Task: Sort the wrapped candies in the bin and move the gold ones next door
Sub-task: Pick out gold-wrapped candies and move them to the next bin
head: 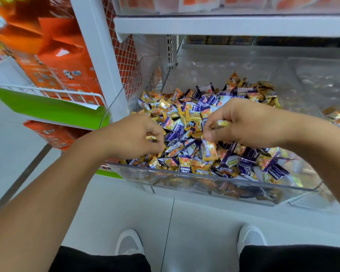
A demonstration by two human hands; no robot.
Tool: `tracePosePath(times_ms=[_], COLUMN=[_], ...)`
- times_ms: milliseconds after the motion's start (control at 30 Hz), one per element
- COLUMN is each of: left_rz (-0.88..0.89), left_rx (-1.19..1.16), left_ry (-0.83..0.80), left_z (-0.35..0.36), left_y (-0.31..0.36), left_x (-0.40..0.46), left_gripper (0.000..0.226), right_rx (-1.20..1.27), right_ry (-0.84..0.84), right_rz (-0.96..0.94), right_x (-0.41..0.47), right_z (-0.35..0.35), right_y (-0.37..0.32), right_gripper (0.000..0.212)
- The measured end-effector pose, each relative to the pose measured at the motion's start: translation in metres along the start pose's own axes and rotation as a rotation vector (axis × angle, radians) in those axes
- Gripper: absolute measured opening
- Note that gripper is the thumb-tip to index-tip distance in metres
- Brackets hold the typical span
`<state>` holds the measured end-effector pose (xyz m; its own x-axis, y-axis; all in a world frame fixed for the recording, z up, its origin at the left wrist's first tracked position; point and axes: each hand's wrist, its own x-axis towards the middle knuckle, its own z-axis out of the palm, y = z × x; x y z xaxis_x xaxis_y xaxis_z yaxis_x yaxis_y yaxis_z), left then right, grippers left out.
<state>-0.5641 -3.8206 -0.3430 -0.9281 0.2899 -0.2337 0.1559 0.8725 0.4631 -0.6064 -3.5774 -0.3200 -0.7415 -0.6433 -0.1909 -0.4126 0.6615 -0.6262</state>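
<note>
Clear plastic bin (pixel 204 180) fills the centre and right of the frame, on a white shelf (pixel 224 26) unit. Heaped in it: wrapped candies (pixel 186 122), purple-and-orange mixed with gold ones, the gold thickest toward the upper right of the pile (pixel 263 91).

Left hand (pixel 133 134), centre left, fingers curled round a gold candy (pixel 151 137), knuckles down in the pile. Right hand (pixel 241 122), centre right, pinches a small yellowish wrapper (pixel 221 123) between thumb and fingers, just above the heap.

Neighbouring bin (pixel 322 79) at right edge holds a few gold candies (pixel 338 116).

Orange boxes (pixel 63 61) upper left.
</note>
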Motion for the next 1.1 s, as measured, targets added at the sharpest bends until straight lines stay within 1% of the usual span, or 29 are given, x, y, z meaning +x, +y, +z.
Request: tracePosePath(times_ms=[33, 67, 167, 233, 300, 333, 433, 533, 600, 633, 700, 733, 767, 833, 900, 967, 1033, 1100], left_rz=[-0.038, -0.089, -0.172, -0.195, -0.235, -0.259, -0.309, -0.31, -0.277, -0.263, -0.238, -0.22, -0.196, -0.143, -0.086, -0.009, 0.047, 0.052], left_rx=[-0.104, -0.257, -0.855, -1.138, -1.308, -1.375, -1.533, -1.693, -1.741, -1.725, -1.572, -1.449, -1.311, -1.031, -0.766, -0.473, -0.237, -0.179], left_ry=[0.018, 0.03, 0.098, 0.148, 0.175, 0.168, 0.105, 0.069, 0.023, -0.007, -0.041, -0.041, -0.033, 0.014, 0.057, 0.057, 0.008, -0.064], left_z=[0.0, 0.001, -0.001, -0.002, -0.003, -0.004, -0.004, -0.002, 0.0, -0.001, -0.001, 0.0, 0.001, 0.004, 0.005, 0.003, 0.001, -0.001], left_y=[0.003, 0.005, 0.01, 0.014, 0.018, 0.02, 0.021, 0.021, 0.022, 0.022, 0.024, 0.025, 0.026, 0.029, 0.031, 0.027, 0.021, 0.014], left_x=[-0.001, -0.001, 0.001, 0.003, 0.006, 0.006, 0.006, 0.006, 0.007, 0.007, 0.008, 0.008, 0.008, 0.007, 0.004, 0.0, -0.004, -0.006], left_gripper=[0.016, 0.018, 0.022, 0.02, 0.019, 0.016, 0.013, 0.011, 0.011, 0.01, 0.004, 0.003, 0.005, 0.019, 0.024, 0.021, 0.019, 0.011], right_rx=[0.148, 0.287, 0.599, 0.775, 0.964, 1.077, 1.345, 1.477, 1.483, 1.457, 1.337, 1.201, 0.987, 0.477, 0.085, -0.194, -0.397, -0.516], right_ry=[0.023, 0.018, -0.01, 0.001, -0.017, -0.035, -0.06, -0.039, -0.015, -0.003, -0.01, -0.014, -0.005, -0.006, -0.106, -0.218, -0.248, -0.267], right_rz=[0.054, 0.127, 0.296, 0.389, 0.482, 0.515, 0.525, 0.493, 0.485, 0.483, 0.455, 0.419, 0.367, 0.236, 0.113, 0.047, 0.065, 0.095], right_x=[-0.001, -0.001, -0.001, 0.0, 0.001, 0.002, 0.003, 0.0, -0.001, 0.0, 0.004, 0.006, 0.008, 0.008, 0.005, 0.001, 0.0, 0.0], right_z=[0.0, 0.001, 0.006, 0.006, 0.006, 0.005, 0.001, -0.001, 0.0, 0.001, 0.003, 0.004, 0.006, 0.009, 0.013, 0.02, 0.028, 0.031], right_y=[0.0, -0.001, -0.006, -0.011, -0.017, -0.019, -0.022, -0.023, -0.023, -0.021, -0.018, -0.015, -0.012, -0.009, -0.011, -0.013, -0.015, -0.021], right_gripper=[0.023, 0.026, 0.026, 0.023, 0.02, 0.021, 0.024, 0.022, 0.019, 0.021, 0.03, 0.035, 0.037, 0.039, 0.04, 0.042, 0.043, 0.037])
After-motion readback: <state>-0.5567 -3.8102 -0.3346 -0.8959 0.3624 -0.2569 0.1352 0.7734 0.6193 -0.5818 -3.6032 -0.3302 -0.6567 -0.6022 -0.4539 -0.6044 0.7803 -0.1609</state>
